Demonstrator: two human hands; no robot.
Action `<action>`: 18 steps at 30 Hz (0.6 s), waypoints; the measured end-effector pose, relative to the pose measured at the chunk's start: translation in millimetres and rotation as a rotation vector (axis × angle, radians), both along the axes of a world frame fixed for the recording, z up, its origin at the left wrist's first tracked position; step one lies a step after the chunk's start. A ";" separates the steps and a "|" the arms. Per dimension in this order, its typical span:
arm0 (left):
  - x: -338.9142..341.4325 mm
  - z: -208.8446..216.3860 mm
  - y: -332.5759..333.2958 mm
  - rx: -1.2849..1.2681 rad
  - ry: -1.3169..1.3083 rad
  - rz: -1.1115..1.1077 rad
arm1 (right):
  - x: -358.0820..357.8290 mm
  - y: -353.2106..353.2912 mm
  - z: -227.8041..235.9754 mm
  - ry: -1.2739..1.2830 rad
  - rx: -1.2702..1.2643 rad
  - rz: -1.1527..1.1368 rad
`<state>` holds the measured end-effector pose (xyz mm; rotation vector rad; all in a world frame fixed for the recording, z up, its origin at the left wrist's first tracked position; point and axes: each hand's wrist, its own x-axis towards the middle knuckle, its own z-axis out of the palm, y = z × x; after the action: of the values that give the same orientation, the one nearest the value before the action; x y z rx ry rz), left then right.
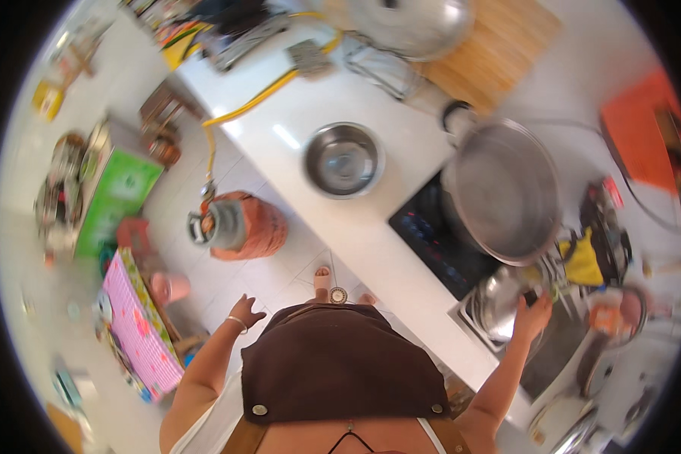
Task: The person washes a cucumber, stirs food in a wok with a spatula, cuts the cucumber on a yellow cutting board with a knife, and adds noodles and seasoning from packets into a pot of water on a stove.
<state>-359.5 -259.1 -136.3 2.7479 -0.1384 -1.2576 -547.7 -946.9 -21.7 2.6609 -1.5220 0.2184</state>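
My right hand (533, 316) is closed at the dark knob of a shiny metal lid (498, 304), over the sink area at the counter's right part. Motion blurs the lid a little. My left hand (246, 312) hangs beside my brown apron, its fingers apart and nothing in it. Just beyond the lid, a large steel pot (503, 193) stands uncovered on a black induction cooktop (435, 242). Its inside looks hazy, and I cannot tell what it holds. A small steel bowl (343, 160) sits on the white counter to the left of the pot.
A gas cylinder (250, 227) with a yellow hose (261, 97) stands on the tiled floor left of the counter (280, 163). A wooden board (499, 57) and a large domed lid (424, 26) lie at the back. Yellow-and-black cloths (583, 257) are right of the pot.
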 end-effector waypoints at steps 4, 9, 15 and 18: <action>-18.0 -27.4 41.6 -0.047 0.042 0.131 | 33.9 66.2 19.1 -0.285 -0.104 0.297; -33.0 -50.6 118.2 -0.195 0.034 0.285 | 126.0 240.0 2.8 -0.490 0.322 0.635; -45.7 -70.8 283.7 -0.162 0.022 0.339 | 208.7 488.9 -28.8 0.003 0.767 0.989; -19.1 -20.7 349.9 0.139 0.111 0.318 | 240.1 601.9 -11.9 0.381 0.861 1.226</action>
<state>-378.6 90.8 -157.0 2.6598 0.3941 -1.3671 -307.6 -344.9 -33.6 3.5092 0.3938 -1.0379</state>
